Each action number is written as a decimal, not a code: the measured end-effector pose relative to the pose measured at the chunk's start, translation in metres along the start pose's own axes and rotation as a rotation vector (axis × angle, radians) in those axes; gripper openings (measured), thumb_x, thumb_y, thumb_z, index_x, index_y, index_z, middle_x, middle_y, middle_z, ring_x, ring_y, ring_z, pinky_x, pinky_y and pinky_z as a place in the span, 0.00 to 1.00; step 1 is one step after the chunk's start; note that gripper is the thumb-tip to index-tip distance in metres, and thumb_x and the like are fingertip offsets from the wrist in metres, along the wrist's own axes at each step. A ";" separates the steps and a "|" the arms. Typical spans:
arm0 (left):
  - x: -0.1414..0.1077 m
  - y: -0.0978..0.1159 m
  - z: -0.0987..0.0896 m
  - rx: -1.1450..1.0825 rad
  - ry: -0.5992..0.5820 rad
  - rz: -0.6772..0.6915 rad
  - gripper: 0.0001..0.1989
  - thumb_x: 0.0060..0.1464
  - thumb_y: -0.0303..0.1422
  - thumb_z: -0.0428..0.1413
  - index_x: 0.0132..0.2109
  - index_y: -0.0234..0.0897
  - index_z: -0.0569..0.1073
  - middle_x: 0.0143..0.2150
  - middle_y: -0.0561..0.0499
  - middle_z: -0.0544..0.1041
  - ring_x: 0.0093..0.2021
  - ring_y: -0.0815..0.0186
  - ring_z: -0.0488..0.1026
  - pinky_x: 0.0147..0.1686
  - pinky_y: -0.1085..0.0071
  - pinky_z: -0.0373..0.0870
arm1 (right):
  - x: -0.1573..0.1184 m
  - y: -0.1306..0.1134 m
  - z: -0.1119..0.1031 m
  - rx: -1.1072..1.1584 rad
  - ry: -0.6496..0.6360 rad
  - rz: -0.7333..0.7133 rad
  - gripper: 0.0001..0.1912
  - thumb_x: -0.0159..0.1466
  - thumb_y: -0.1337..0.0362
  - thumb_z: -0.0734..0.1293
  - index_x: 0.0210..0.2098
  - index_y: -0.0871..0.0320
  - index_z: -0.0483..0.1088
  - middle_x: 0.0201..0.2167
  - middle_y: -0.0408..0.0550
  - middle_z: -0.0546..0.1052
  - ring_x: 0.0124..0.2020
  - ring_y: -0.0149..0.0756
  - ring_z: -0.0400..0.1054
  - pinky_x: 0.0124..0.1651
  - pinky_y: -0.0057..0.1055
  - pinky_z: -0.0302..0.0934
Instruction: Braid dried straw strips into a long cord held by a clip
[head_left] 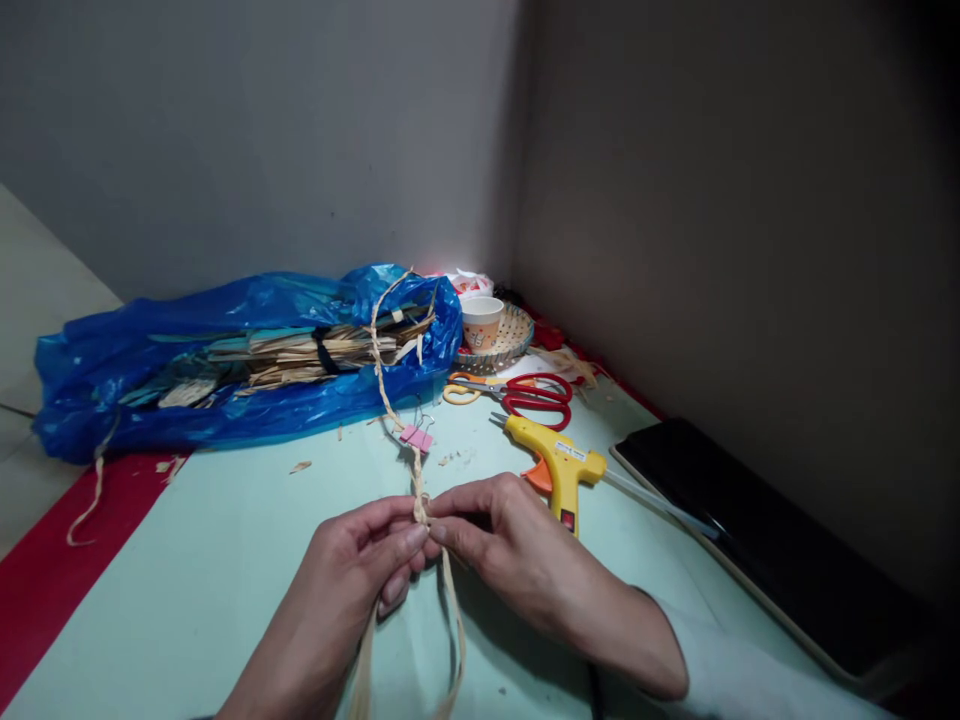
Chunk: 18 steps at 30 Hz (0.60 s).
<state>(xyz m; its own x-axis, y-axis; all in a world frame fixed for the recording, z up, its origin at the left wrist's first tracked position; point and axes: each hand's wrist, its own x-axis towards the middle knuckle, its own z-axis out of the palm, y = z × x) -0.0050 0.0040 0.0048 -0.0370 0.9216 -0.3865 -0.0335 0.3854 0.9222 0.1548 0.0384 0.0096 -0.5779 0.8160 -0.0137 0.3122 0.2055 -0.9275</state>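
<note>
A thin braid of pale straw (418,470) runs from the blue bag down to my fingers, with a pink binder clip (416,438) on it above my hands. My left hand (367,560) pinches the lower end of the braid between thumb and fingers. Touching the same spot from the right, my right hand (499,530) has its thumb and forefinger closed on the straw. Loose flat strands (453,620) hang below both hands toward the front edge of the view.
Behind lies an open blue plastic bag (202,425) with bundled straw (300,355). Rightward are a paper cup (481,325) by a woven tray (517,335), scissors (541,395), a yellow glue gun (559,455) and a black flat object (750,530). Walls stand behind.
</note>
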 end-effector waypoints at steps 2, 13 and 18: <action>-0.002 0.000 0.000 0.023 0.004 0.005 0.17 0.46 0.37 0.62 0.42 0.31 0.75 0.23 0.54 0.72 0.18 0.77 0.58 0.17 0.80 0.51 | -0.002 -0.001 0.001 -0.058 0.009 0.018 0.13 0.64 0.68 0.60 0.29 0.58 0.75 0.27 0.43 0.77 0.30 0.31 0.67 0.34 0.26 0.55; -0.011 -0.003 0.006 0.146 0.049 0.048 0.11 0.49 0.40 0.59 0.29 0.37 0.70 0.20 0.58 0.66 0.15 0.76 0.56 0.13 0.80 0.50 | -0.016 -0.014 -0.001 -0.405 0.045 0.051 0.11 0.69 0.63 0.57 0.35 0.59 0.68 0.32 0.49 0.72 0.35 0.37 0.64 0.37 0.32 0.54; -0.005 -0.003 0.003 0.076 -0.021 -0.019 0.13 0.51 0.42 0.58 0.33 0.37 0.68 0.21 0.58 0.67 0.16 0.78 0.56 0.13 0.83 0.49 | -0.013 -0.017 -0.002 -0.423 0.051 0.031 0.10 0.68 0.64 0.58 0.34 0.59 0.67 0.32 0.48 0.73 0.34 0.36 0.64 0.36 0.31 0.53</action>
<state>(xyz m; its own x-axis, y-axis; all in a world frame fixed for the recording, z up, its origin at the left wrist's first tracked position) -0.0018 -0.0017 0.0043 -0.0164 0.9144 -0.4044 0.0415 0.4048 0.9135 0.1591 0.0252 0.0260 -0.5285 0.8489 -0.0106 0.6170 0.3755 -0.6916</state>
